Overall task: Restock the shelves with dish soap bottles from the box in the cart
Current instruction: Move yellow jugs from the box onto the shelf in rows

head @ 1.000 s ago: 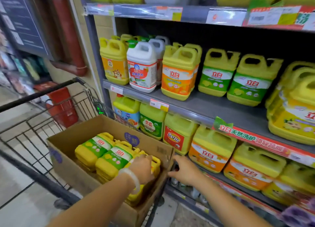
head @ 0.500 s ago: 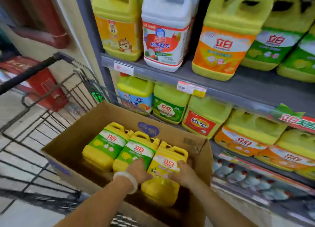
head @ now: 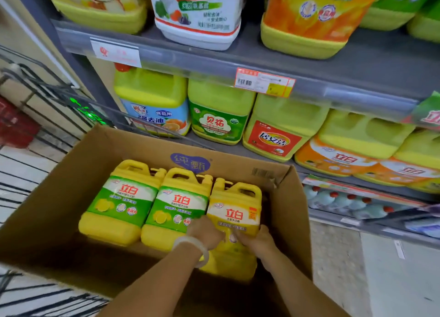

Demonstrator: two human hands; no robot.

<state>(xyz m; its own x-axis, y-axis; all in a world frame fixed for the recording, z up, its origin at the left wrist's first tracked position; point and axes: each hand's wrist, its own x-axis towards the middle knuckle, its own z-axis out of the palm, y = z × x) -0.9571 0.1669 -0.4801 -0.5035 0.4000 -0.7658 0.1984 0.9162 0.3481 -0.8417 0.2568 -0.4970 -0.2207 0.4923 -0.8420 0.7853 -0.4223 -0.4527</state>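
Gripping the yellow-labelled bottle [head: 234, 212] from both sides, the left hand [head: 206, 231] and right hand [head: 258, 239] have their fingers curled round its lower body, so each grip is closed on that bottle. It lies on its back at the right wall of the cardboard box [head: 59, 197], handle toward the far wall. The step in hand appears to be the pick-up from the box; the bottle is not visibly clear of the box floor.

Box contents: three bottles in a row along the far wall. The two green-labelled bottles [head: 126, 200] [head: 177, 207] lie touching one another, and the second touches the held bottle. The near half of the box floor is in shadow and shows no stock. The box sits in the wire cart [head: 31, 95], against the shelving.

Next move, as judged: lift the bottle straight up past the right wall, turn it upright, and carry it to a shelf. The middle shelf [head: 357, 83] and the lower shelf [head: 262, 157] both carry similar bottles; which gap is intended cannot be told.
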